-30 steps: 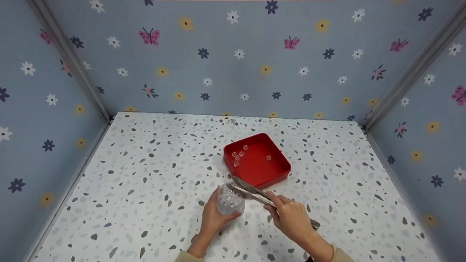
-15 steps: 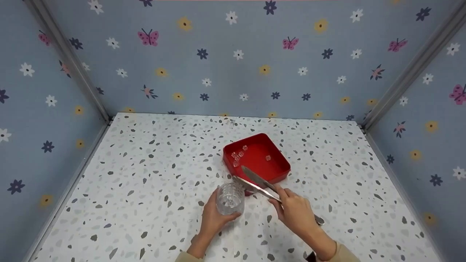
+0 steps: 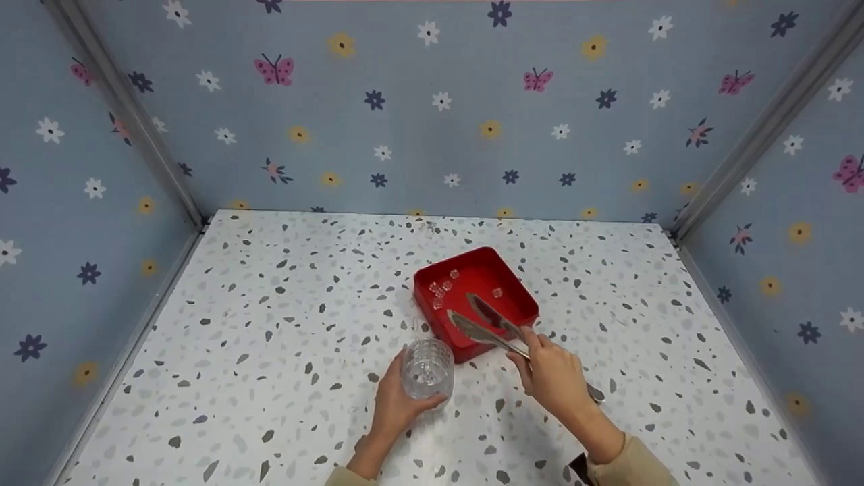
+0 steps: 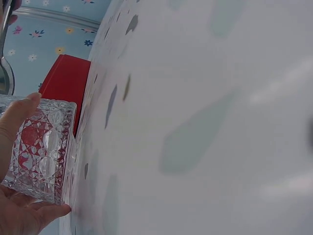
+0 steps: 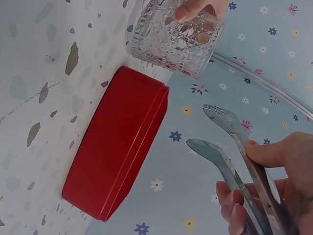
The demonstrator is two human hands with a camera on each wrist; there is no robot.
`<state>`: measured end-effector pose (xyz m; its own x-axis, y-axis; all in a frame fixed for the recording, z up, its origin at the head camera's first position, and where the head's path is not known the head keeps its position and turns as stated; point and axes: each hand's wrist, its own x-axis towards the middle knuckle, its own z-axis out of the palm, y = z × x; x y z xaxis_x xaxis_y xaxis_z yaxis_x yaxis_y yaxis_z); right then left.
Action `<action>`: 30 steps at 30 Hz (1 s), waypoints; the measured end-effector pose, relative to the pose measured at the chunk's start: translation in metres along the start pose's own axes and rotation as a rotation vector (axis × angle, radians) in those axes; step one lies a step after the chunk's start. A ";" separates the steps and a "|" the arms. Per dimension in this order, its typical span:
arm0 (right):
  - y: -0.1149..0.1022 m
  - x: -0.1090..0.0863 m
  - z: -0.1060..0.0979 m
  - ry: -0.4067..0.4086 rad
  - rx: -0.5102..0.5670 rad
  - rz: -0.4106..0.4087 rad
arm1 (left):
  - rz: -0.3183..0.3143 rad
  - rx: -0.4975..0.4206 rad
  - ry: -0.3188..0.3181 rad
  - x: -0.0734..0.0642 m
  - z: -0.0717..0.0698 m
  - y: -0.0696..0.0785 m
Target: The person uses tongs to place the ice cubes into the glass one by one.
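Serving tongs [image 3: 479, 331] and the right hand [image 3: 557, 378] have shifted from the glass's mouth, a second ago, to above the red tray; the tray and glass are where they were. Beneath everything spreads the speckled tabletop [image 3: 283, 344]. Right of the frame's centre sits the square red tray [image 3: 480, 275], turned cornerwise, its near corner just beside the glass, which keeps the tongs' path between them short. At lower centre the cut-glass tumbler [image 3: 426, 378] stands upright; the left hand [image 3: 398, 399] curls round its side, probably to steady it while leaving its mouth unblocked. Thumb and fingers of the right hand hold the tongs loosely, tips well parted with nothing between them. Clear cubes [image 3: 447, 285] cluster at the tray's left, one apart to the right; whether the tumbler holds any is hard to tell.
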<state>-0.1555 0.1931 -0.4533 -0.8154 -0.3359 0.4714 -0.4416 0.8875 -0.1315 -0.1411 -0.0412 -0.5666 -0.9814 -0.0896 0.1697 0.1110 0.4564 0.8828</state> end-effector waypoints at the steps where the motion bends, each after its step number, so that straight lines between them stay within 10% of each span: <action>1: 0.001 0.001 0.001 -0.006 -0.001 0.010 | -0.002 0.000 -0.001 0.000 0.000 0.000; 30: 0.039 0.030 0.038 -0.081 -0.058 0.251 | 0.004 -0.023 0.007 0.000 0.001 -0.001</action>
<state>-0.2114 0.2056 -0.4777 -0.9249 -0.1251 0.3589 -0.2015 0.9620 -0.1840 -0.1417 -0.0411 -0.5674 -0.9797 -0.0943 0.1766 0.1188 0.4363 0.8919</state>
